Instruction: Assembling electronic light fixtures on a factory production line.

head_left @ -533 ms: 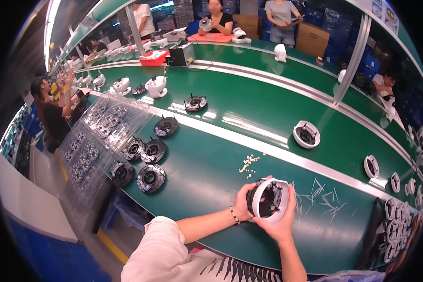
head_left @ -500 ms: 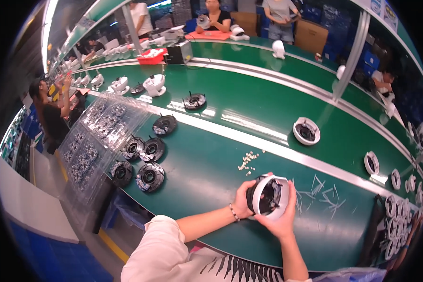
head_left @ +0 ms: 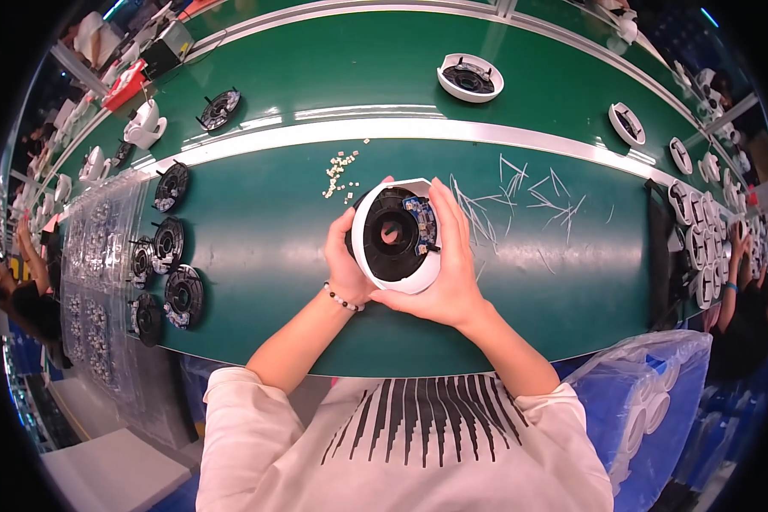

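Observation:
Between my two hands, above the green workbench point(head_left: 316, 316), is a round white plastic housing point(head_left: 417, 282) with a black disc point(head_left: 390, 224) seated inside it. A blue circuit board point(head_left: 421, 226) lies along the disc's right side, and the disc has a round hole at its centre. My left hand point(head_left: 343, 260) grips the left edge, its fingers partly hidden behind the housing. My right hand point(head_left: 450, 277) is wrapped round the right side, thumb along the lower rim.
Several black discs with boards point(head_left: 183, 296) lie at the left beside clear trays of small parts point(head_left: 98, 282). Small pale pieces point(head_left: 340, 175) and thin white strips point(head_left: 555, 192) are scattered beyond my hands. Housings stand on the conveyor point(head_left: 469, 78); more are stacked at the right point(head_left: 700, 239).
The view has swung downward and to the right. The housing is now turned so its open face with the disc and board points up at me; both hands still hold it.

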A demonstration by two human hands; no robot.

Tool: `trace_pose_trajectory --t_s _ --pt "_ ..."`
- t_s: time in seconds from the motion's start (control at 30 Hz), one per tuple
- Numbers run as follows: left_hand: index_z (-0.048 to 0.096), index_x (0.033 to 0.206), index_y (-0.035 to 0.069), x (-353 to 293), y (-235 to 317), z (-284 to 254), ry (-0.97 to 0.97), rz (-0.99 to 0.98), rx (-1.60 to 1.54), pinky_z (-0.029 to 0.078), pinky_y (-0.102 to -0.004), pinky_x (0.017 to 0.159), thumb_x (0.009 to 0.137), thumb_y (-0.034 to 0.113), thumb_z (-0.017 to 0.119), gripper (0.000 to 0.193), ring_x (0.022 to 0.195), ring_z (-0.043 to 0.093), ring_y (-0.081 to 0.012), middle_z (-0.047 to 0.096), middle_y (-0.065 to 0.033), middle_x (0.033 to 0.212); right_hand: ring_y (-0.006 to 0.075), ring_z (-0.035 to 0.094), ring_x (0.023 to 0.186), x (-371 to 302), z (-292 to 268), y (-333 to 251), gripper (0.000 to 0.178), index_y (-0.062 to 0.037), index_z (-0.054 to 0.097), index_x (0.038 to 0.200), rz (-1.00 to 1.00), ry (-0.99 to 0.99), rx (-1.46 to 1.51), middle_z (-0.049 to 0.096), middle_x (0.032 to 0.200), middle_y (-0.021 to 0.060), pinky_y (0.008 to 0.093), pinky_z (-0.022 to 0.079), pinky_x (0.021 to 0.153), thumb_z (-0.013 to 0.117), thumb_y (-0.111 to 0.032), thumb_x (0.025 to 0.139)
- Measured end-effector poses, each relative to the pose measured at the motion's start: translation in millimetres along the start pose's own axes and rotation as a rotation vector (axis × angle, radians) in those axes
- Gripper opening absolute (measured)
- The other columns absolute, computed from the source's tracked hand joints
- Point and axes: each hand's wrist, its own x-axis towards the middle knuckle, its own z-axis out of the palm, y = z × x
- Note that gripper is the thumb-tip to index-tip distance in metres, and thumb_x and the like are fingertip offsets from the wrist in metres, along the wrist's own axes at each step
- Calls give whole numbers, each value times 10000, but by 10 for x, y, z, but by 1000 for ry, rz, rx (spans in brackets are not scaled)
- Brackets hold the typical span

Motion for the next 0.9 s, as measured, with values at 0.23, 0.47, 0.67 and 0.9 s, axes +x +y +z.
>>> trace_pose_trajectory --t_s 0.23,0.47,0.67,0.9 --pt "221 1311 63 -71 -52 63 -89 -3 -6 327 -371 964 803 638 187 769 1149 388 -245 355 -127 1276 390 274 1150 24 -48 -16 1154 13 178 1280 32 -59 -70 232 1280 220 453 282 940 822 -347 393" --pt "316 1261 45 -63 45 -83 -103 -85 163 345 -405 947 744 693 288 830 1135 402 -255 381 -129 1256 384 296 1139 92 -34 -69 1173 49 177 1263 84 -89 -148 264 1258 228 435 289 942 816 -388 382" --pt "342 1238 28 -68 50 -135 -93 -93 133 371 -392 929 762 549 430 711 1100 436 -257 420 -148 1209 378 303 1138 102 -13 -2 1148 34 193 1263 78 -115 -126 267 1257 219 438 282 946 807 -394 392" --pt "381 1201 36 -45 43 12 -50 38 -62 401 -377 891 725 296 479 552 1021 492 -250 484 -136 1132 378 305 1123 36 202 -5 1135 27 158 1284 62 50 -137 260 1267 226 449 271 933 777 -397 432"
